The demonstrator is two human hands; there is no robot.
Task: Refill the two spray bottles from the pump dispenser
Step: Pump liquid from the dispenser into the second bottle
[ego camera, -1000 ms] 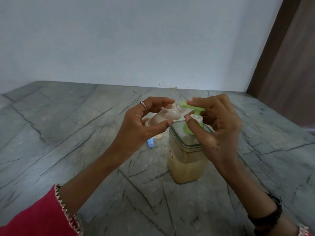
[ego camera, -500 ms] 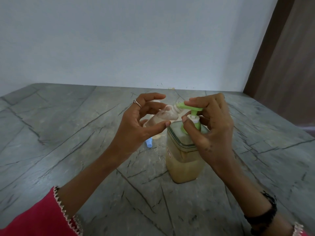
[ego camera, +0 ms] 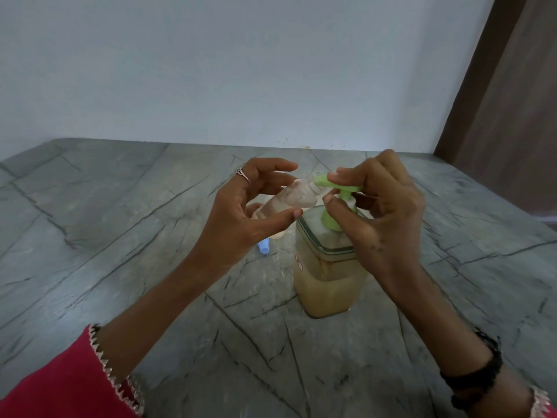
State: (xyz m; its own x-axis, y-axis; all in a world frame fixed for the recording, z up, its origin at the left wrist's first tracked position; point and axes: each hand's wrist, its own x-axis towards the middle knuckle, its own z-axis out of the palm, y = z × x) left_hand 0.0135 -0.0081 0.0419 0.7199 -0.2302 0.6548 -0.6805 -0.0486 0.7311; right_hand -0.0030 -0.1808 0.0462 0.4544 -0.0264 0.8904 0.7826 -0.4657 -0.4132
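Grey stone counter (ego camera: 150,224); blue cap (ego camera: 264,248) behind left hand (ego camera: 241,224).

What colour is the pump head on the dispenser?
Light green: the plastic pump head of the clear square dispenser shows best in the head view.

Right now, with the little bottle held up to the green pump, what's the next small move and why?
Probably press the green pump head down. The right hand already grips it, and the left hand holds the small clear bottle tilted with its open neck at the spout.
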